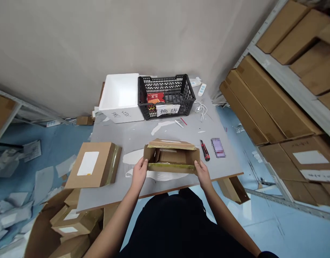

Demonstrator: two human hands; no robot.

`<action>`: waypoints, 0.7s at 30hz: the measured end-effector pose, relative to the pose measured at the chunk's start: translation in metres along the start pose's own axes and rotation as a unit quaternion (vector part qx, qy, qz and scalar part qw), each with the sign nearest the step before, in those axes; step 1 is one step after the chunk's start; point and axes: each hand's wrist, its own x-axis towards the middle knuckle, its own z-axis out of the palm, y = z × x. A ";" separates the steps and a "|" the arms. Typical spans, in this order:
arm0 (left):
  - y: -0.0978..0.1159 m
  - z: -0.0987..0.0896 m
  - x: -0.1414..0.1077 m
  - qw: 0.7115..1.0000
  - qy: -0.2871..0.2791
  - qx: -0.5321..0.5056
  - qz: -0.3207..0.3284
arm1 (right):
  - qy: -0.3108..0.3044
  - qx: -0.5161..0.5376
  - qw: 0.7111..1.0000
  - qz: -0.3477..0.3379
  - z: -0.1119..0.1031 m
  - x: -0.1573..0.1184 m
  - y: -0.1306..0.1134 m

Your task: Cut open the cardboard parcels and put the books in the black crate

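My left hand (140, 171) and my right hand (202, 173) grip the two short ends of an opened cardboard box (172, 167), thumbs on top of its side flaps. The box is tilted so its opening faces me, with one long flap raised at the back and brown tape along the edges. Its inside looks bare in the part I can see. Right of the box lies a red and black utility knife (205, 150). A closed cardboard box (91, 165) with a white label stands at the table's left.
A white foam bin (122, 93) and a black plastic crate (167, 110) with a red packet (155, 97) stand at the back. A blurred phone (218, 147) and a white cable (201, 108) lie right. Shelves of cartons (277, 104) flank the table; a big carton of boxes (43, 218) stands front left.
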 end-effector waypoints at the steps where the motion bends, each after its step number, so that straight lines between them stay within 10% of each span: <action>1: 0.002 -0.003 -0.005 1.000 -0.008 0.002 0.004 | 0.010 0.013 1.000 0.000 0.000 -0.012 0.001; 9: 0.024 0.019 -0.022 0.986 -0.157 0.029 0.043 | 0.129 0.127 0.983 0.020 -0.039 -0.112 0.019; 21: 0.051 0.158 -0.111 0.942 -0.314 0.058 0.100 | 0.281 0.145 0.948 0.030 -0.169 -0.217 0.063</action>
